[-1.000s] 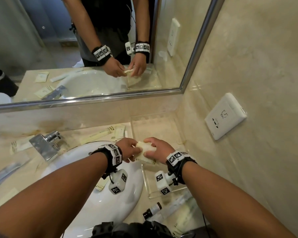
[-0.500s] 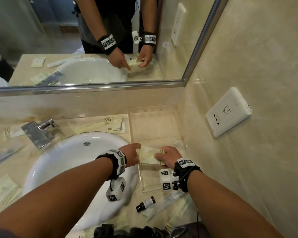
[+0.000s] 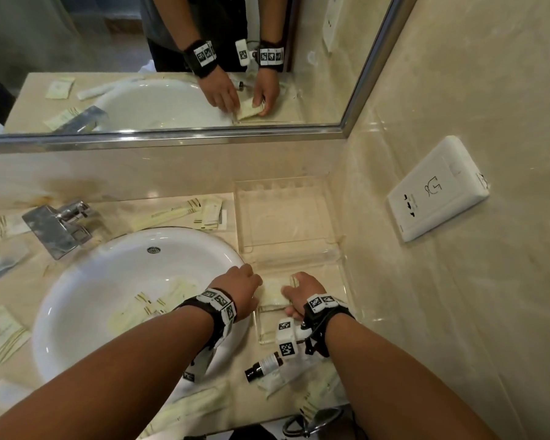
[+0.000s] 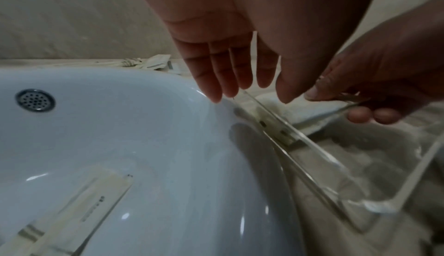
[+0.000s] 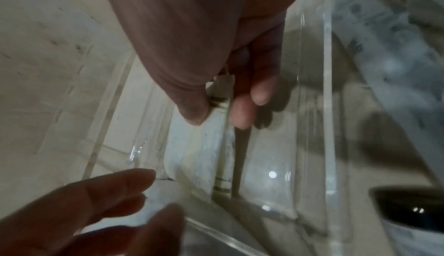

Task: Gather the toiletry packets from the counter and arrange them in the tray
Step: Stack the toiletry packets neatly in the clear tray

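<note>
A stack of pale toiletry packets (image 3: 275, 295) sits low inside the near part of the clear acrylic tray (image 3: 337, 246), which stands on the beige counter (image 3: 159, 208) in the corner between the white sink (image 3: 92, 281) and the side wall. The right hand (image 3: 304, 292) holds the right end of the stack: in the right wrist view the thumb (image 5: 192, 108) and curled fingers (image 5: 242, 115) pinch the striped edge of the packets (image 5: 222, 146) against a transparent wall of the tray (image 5: 328, 108). The left hand (image 3: 240, 289) is at the left end of the stack, over the tray's left wall, where that wall runs just beside the sink rim. In the left wrist view its fingers (image 4: 225, 70) are straight and slightly spread, pointing down toward the tray edge (image 4: 300, 138), and grip nothing; whether the fingertips touch the packets cannot be determined. Several loose packets (image 3: 159, 301) lie inside the sink bowl. A group of packets (image 3: 208, 214) lies on the counter behind the sink, just left of the tray's far end. A chrome faucet (image 3: 58, 228) stands at the left rear of the sink, with more packets (image 3: 0, 333) on the counter to the left. A small dark bottle (image 3: 264, 366) lies on its side on the counter near the front edge, below the right wrist. A white wall plate (image 3: 438, 188) is mounted on the side wall, and a mirror (image 3: 172, 58) above the counter reflects both hands.
</note>
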{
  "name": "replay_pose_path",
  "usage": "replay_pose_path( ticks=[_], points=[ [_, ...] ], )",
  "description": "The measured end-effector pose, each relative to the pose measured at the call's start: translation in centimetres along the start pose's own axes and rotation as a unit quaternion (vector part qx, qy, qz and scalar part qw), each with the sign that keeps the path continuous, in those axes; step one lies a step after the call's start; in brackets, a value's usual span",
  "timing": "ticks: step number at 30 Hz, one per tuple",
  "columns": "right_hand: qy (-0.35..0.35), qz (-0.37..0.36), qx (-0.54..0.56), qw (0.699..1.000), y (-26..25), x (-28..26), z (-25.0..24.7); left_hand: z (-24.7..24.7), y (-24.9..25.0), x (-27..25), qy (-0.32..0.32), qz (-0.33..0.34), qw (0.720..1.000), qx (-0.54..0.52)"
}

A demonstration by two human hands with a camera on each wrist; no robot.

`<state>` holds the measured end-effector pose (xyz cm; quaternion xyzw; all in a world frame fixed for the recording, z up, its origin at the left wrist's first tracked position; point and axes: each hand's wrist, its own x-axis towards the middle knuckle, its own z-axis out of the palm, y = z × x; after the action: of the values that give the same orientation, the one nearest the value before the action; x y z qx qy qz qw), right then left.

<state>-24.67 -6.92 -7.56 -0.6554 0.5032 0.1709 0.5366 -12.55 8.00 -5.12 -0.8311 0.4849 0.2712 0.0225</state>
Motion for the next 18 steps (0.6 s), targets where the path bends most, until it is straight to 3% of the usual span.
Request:
replay_pose_path(
  ticks=[4,5,7,9,13,18],
  points=[
    [0.016,-0.021,0.091,0.996,-0.2,0.3,0.2,0.6,0.2,0.4,0.037,0.06,0.996,0.056],
    [0.025,-0.026,0.072,0.997,-0.2,0.2,0.1,0.5,0.4,0.6,0.042,0.067,0.994,0.075],
    [0.063,-0.041,-0.07,0.995,-0.3,-0.3,-0.4,0.4,0.9,1.1,0.046,0.078,0.99,0.111],
    [0.094,-0.052,-0.188,0.976,-0.1,-0.5,-0.8,0.4,1.6,1.6,0.042,0.085,0.987,0.131],
    [0.122,-0.076,-0.226,0.964,0.2,-0.6,-0.5,1.0,2.8,2.5,0.037,0.082,0.986,0.14],
    [0.103,-0.117,-0.298,0.942,0.5,0.0,0.4,1.2,2.7,3.2,0.033,0.052,0.992,0.114]
  ],
)
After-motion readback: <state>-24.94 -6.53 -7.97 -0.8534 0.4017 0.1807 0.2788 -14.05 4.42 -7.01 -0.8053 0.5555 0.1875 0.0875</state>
